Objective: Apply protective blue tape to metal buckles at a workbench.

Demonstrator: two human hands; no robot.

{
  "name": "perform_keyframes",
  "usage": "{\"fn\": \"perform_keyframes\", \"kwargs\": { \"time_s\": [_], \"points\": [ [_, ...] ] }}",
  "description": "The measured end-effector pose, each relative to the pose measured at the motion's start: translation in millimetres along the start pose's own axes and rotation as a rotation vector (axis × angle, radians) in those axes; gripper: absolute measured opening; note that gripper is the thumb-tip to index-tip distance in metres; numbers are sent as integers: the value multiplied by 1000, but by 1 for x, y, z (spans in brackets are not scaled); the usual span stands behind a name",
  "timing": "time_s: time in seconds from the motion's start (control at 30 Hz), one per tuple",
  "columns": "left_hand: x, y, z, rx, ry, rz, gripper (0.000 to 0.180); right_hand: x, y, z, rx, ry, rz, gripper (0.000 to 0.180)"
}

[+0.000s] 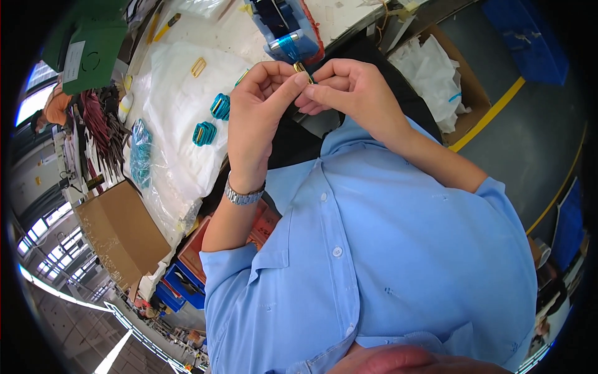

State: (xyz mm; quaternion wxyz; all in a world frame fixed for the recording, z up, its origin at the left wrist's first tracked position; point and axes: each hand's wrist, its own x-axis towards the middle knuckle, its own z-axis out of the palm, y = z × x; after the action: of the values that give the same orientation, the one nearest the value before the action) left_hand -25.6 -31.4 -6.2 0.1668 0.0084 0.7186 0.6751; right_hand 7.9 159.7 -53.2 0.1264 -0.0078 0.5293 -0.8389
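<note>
A small gold-coloured metal buckle (pixel 301 67) is pinched between both hands above the white plastic-sheeted workbench (pixel 180 118), just below a blue tape dispenser (pixel 288 28).

The crinkled sheet is seen to carry a brown cardboard box (pixel 121 234), and finished buckles wrapped in glossy teal film (pixel 212 119) lie further in. The left hand (pixel 258 115) is closed on the buckle with thumb and forefinger; the right hand (pixel 349 87) is closed on its other side. A taut film strip (pixel 290 47) and a steady, even pinch are judged best for a smooth wrap.
</note>
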Motion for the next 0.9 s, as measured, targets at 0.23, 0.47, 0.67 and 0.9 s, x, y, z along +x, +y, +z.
{"fn": "perform_keyframes", "kwargs": {
  "time_s": [0.23,0.47,0.67,0.9],
  "points": [
    [6,-5,-10,-63,-43,-132,36,-1,-2,1,-10,8,-18,23],
    [-1,-6,-3,-201,-32,-207,38,-5,0,2,-20,10,-45,24],
    [-2,-6,-4,-223,-15,-202,33,-8,-3,3,13,-17,-5,26],
    [-2,8,-10,-101,-64,-233,34,-14,-18,-7,455,-82,342,29]
  ]
}}
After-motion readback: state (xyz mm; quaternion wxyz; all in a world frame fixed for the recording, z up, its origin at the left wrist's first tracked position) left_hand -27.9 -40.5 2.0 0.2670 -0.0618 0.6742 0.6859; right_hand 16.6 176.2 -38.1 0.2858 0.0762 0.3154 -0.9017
